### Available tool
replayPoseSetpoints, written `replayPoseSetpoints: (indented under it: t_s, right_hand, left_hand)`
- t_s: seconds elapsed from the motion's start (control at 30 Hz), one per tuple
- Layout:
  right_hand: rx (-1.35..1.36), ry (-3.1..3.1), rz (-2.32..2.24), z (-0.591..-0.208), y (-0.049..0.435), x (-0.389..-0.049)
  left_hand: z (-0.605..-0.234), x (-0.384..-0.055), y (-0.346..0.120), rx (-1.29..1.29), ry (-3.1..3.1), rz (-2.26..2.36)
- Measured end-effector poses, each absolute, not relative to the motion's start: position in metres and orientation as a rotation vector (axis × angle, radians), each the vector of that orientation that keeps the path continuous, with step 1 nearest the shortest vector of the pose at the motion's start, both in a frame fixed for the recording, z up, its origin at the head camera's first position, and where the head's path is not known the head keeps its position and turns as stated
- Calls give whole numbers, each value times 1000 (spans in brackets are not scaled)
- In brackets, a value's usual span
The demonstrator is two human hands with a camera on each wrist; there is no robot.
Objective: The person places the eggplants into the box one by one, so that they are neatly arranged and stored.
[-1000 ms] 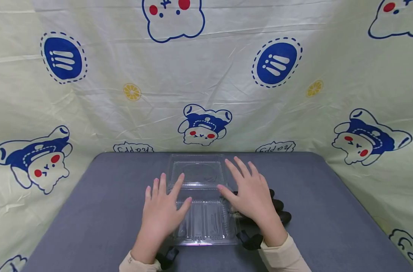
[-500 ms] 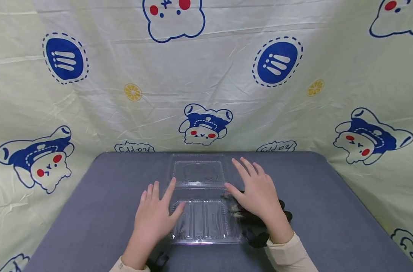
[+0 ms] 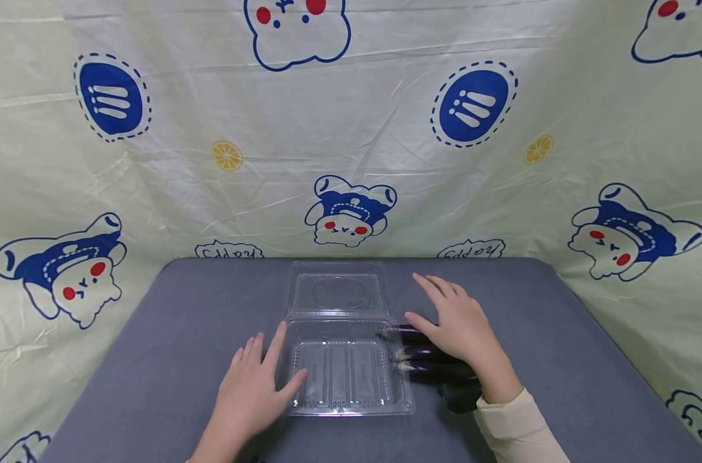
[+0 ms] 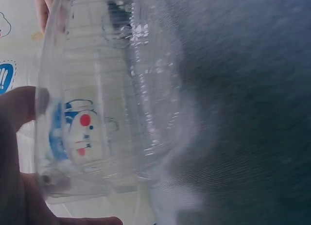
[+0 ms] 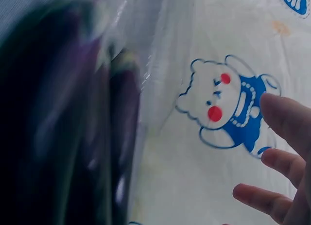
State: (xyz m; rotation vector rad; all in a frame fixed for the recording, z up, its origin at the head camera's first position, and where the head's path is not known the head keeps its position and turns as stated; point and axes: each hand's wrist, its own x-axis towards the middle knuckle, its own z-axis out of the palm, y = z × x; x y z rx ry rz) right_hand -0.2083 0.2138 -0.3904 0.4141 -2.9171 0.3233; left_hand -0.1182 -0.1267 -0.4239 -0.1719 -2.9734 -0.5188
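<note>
My left hand (image 3: 252, 389) is at the left rim of the clear plastic container (image 3: 351, 373), fingers spread; I cannot tell whether they touch it. The container lies open on the grey table (image 3: 183, 334), its lid (image 3: 339, 289) folded back beyond it. My right hand (image 3: 461, 328), fingers apart, hovers over dark purple eggplants (image 3: 434, 371) lying at the container's right rim.

A head camera looks forward and down across a table (image 3: 224, 296) to a printed cloth (image 3: 351, 116), which all three views share. Wrist cameras look close in: left at a clear box (image 4: 116, 89), right at eggplants (image 5: 58, 118).
</note>
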Motion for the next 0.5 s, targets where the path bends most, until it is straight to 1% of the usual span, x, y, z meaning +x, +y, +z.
replayPoseSetpoints:
  t_s: [0.27, 0.5]
  right_hand:
    - [425, -3022, 349, -396, 234, -214]
    - [487, -3098, 443, -407, 246, -220]
  left_hand:
    - [-440, -111, -127, -140, -2982, -624]
    - [-450, -107, -124, -120, -2957, -728]
